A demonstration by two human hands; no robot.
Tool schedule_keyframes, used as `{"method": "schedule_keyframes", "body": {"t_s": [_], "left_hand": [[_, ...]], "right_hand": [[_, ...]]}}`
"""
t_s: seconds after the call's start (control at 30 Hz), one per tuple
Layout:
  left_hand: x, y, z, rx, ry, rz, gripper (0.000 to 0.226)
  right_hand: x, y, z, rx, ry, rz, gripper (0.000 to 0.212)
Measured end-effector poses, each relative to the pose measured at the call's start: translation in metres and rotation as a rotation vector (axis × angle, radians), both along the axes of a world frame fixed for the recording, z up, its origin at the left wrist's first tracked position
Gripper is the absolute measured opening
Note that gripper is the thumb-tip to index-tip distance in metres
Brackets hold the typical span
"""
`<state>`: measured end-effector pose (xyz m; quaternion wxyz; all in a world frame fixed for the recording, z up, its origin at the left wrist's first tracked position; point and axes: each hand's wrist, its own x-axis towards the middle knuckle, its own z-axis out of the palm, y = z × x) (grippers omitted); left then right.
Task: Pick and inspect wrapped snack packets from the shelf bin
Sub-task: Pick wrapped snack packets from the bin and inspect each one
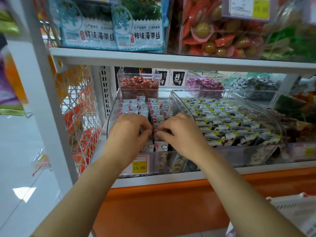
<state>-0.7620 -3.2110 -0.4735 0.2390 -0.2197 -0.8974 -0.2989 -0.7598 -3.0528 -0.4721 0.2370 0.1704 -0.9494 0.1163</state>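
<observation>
The left hand (130, 129) and right hand (181, 132) are meeting inside the bin (110, 117), curled fingertips pinching one packet (154, 131) between them. More packets (142, 106) are lying behind and beneath the grip.

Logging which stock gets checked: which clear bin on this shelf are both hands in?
The front left bin, with pink-marked cloud-print packets, where left hand and right hand pinch a packet; the neighbouring bin holds yellow-marked packets.
</observation>
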Motion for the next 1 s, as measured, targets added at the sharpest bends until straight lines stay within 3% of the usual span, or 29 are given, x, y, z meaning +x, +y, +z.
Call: {"method": "schedule_keyframes", "body": {"t_s": [0.13,0.27,0.63,0.9,1.0], "left_hand": [[-0.004,-0.003,-0.004,-0.032,0.015,0.037,0.02],[-0.006,-0.002,-0.006,0.006,-0.058,0.025,0.03],[-0.006,-0.001,-0.006,-0.018,-0.075,0.022,0.032],[-0.008,0.001,-0.006,-0.027,-0.068,0.012,0.032],[-0.011,0.002,-0.005,-0.011,-0.079,0.023,0.031]], "right_hand": [[0.0,0.002,-0.001,0.115,-0.114,-0.001,0.031],[-0.002,0.004,0.0,0.069,-0.187,-0.022,0.038],[-0.024,0.004,0.016,-0.054,-0.055,-0.098,0.04],[-0.045,0.002,0.012,0.239,-0.114,-0.164,0.023],[-0.046,0.002,0.011,0.229,-0.087,-0.14,0.016]]}}
